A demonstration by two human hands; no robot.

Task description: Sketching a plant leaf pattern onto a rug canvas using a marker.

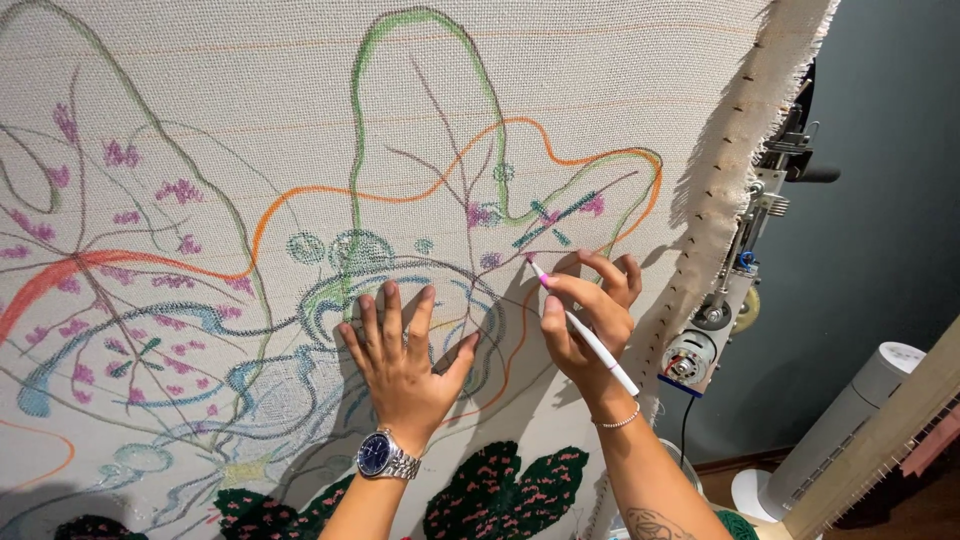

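My left hand (400, 365) lies flat at lower centre, fingers spread on the drawn canvas (200, 80). Just right, my right hand (590, 310) pinches a white marker (585, 330), tip touching cloth. The frayed canvas edge (740, 150) runs close beside it; a tufting gun (720, 300) hangs beyond.

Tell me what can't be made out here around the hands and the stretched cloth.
- Head view: drawn lines under the left hand, pressed flat on the cream woven cloth, are covered by it.
- The white marker with pink tip is partly hidden by the right hand.
- The dark green tufted leaf patch is cut off by the bottom edge.
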